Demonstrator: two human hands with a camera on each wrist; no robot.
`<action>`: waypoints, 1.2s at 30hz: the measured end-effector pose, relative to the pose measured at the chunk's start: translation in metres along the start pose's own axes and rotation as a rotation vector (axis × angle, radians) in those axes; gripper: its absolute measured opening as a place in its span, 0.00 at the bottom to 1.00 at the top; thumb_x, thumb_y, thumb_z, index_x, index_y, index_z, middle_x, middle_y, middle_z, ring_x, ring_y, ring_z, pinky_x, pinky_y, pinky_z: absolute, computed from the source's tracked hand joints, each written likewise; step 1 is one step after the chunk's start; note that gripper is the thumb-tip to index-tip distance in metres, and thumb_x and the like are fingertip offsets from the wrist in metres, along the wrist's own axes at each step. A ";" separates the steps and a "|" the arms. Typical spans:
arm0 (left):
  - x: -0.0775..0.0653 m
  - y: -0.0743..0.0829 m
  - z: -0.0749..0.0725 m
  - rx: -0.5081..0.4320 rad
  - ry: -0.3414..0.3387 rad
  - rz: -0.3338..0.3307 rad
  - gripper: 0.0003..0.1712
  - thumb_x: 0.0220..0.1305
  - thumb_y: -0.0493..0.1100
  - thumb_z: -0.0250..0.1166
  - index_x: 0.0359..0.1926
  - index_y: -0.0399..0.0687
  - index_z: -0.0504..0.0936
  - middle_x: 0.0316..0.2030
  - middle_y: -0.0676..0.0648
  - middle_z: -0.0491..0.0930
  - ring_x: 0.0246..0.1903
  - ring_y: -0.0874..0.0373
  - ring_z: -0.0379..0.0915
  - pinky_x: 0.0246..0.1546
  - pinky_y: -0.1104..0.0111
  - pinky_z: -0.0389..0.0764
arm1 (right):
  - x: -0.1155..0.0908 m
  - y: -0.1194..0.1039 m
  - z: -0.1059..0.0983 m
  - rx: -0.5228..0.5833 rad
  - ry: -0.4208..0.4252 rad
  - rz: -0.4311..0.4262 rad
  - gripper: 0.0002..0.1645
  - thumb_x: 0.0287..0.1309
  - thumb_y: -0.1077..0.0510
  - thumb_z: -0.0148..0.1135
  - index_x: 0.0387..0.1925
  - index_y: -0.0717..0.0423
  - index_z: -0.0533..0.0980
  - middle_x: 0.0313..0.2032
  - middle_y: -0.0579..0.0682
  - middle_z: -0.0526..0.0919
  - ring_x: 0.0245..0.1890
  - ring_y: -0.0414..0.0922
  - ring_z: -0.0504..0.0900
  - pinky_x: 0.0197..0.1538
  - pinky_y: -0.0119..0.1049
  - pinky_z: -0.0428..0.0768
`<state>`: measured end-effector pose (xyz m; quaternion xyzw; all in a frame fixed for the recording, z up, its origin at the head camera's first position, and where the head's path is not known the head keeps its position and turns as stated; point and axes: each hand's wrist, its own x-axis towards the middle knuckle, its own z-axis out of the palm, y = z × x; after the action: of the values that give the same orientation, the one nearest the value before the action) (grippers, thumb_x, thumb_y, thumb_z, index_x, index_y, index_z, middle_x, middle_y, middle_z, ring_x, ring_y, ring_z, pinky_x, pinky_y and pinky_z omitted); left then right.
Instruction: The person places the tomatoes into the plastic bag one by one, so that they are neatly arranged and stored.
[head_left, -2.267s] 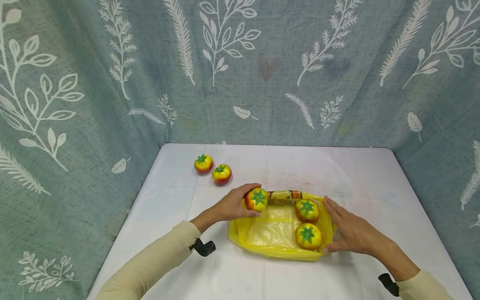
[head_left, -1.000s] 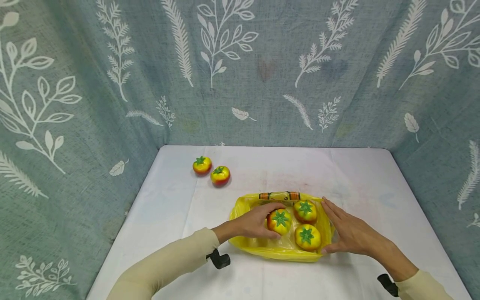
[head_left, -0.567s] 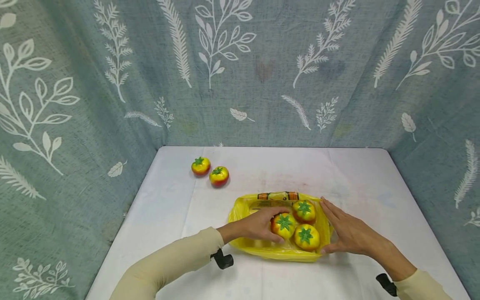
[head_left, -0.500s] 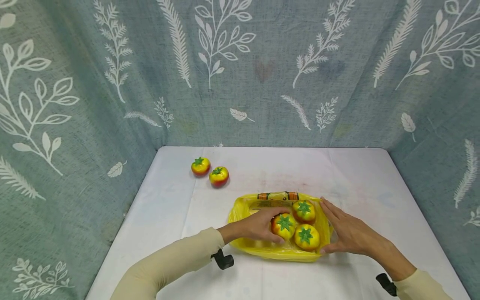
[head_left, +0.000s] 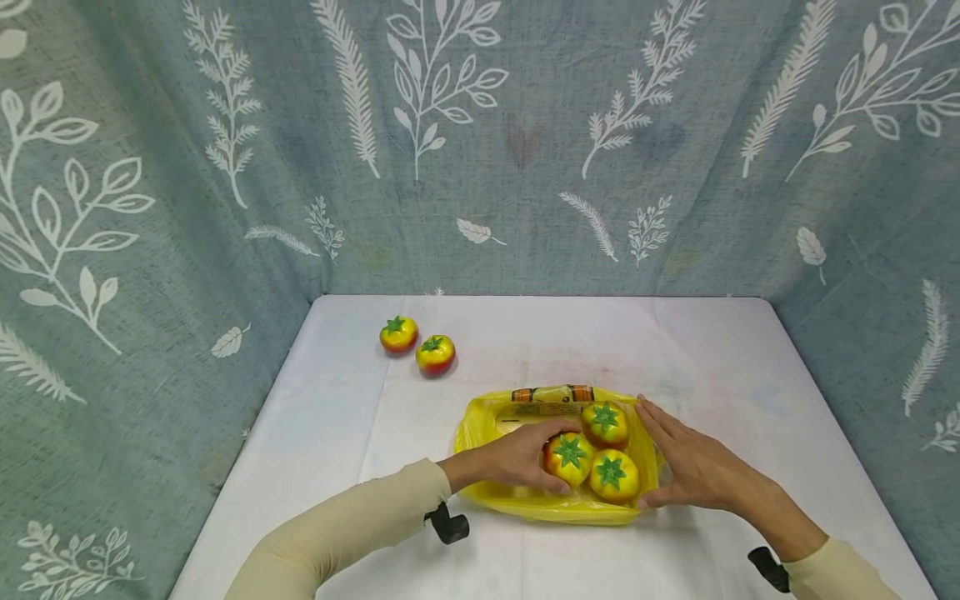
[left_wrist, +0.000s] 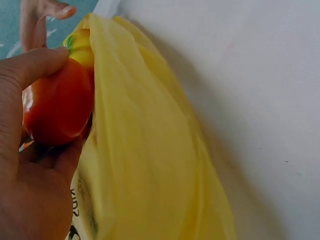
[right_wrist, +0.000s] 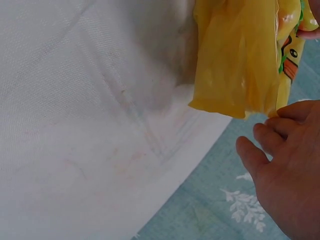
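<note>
My left hand (head_left: 517, 457) holds a yellow-and-red tomato (head_left: 567, 460) with a green star-shaped top, low inside a yellow plastic bag (head_left: 551, 510). Thumb and fingers curve around this tomato (left_wrist: 60, 107) in the left wrist view. Two similar tomatoes sit against it in the bag's right half, a rear tomato (head_left: 604, 425) and a front tomato (head_left: 613, 477). My right hand (head_left: 705, 467) rests at the bag's right end, fingers extended. In the right wrist view, a fingertip of the right hand (right_wrist: 295, 165) touches the corner of the bag (right_wrist: 235, 60).
Two more tomatoes, one farther back (head_left: 398, 335) and one nearer (head_left: 435, 356), lie on the white tablecloth (head_left: 712, 350) at the back left. A grey-green leaf-patterned curtain (head_left: 540, 200) stands behind the table and along both sides.
My left hand has carried its tomato from above the bag's left end rightward and down, beside the other two. It is nearly still over the last half second. My right hand stays at the bag's end.
</note>
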<state>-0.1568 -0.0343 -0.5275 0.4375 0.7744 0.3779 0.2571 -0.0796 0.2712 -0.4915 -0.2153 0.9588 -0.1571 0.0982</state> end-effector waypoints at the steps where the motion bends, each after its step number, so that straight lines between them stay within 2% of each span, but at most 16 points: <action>1: -0.001 0.000 0.000 0.000 0.000 -0.009 0.48 0.58 0.52 0.76 0.74 0.48 0.62 0.65 0.52 0.70 0.56 0.66 0.71 0.58 0.73 0.74 | 0.000 0.000 0.000 0.000 -0.001 0.004 0.81 0.39 0.22 0.73 0.80 0.61 0.45 0.78 0.62 0.47 0.70 0.63 0.65 0.60 0.61 0.75; 10: -0.004 -0.003 0.005 0.028 -0.010 -0.043 0.49 0.58 0.54 0.76 0.74 0.47 0.62 0.62 0.53 0.73 0.54 0.67 0.72 0.57 0.74 0.74 | 0.000 -0.001 0.000 0.003 0.004 0.011 0.82 0.37 0.20 0.72 0.79 0.62 0.46 0.78 0.63 0.48 0.70 0.64 0.65 0.60 0.62 0.75; 18: -0.006 -0.007 0.012 0.088 -0.043 -0.056 0.48 0.60 0.56 0.74 0.74 0.49 0.61 0.66 0.53 0.70 0.59 0.66 0.69 0.63 0.71 0.70 | -0.001 0.000 0.001 0.005 0.004 0.018 0.82 0.37 0.21 0.73 0.79 0.63 0.47 0.78 0.63 0.48 0.70 0.63 0.65 0.60 0.62 0.74; 30: -0.008 -0.011 0.013 0.127 -0.048 -0.038 0.48 0.61 0.58 0.72 0.75 0.50 0.59 0.67 0.52 0.70 0.60 0.65 0.69 0.64 0.70 0.70 | 0.000 -0.001 0.000 0.019 -0.015 0.025 0.82 0.37 0.21 0.72 0.79 0.63 0.45 0.78 0.63 0.47 0.70 0.64 0.65 0.60 0.63 0.74; 36: -0.008 -0.010 0.012 0.133 -0.056 -0.039 0.50 0.61 0.59 0.72 0.77 0.49 0.58 0.69 0.51 0.67 0.64 0.63 0.66 0.67 0.68 0.67 | 0.001 0.000 0.000 0.025 -0.018 0.027 0.83 0.37 0.20 0.72 0.79 0.62 0.45 0.78 0.63 0.47 0.70 0.65 0.65 0.60 0.64 0.73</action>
<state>-0.1490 -0.0401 -0.5426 0.4489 0.7986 0.3085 0.2562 -0.0801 0.2706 -0.4910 -0.2023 0.9587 -0.1656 0.1119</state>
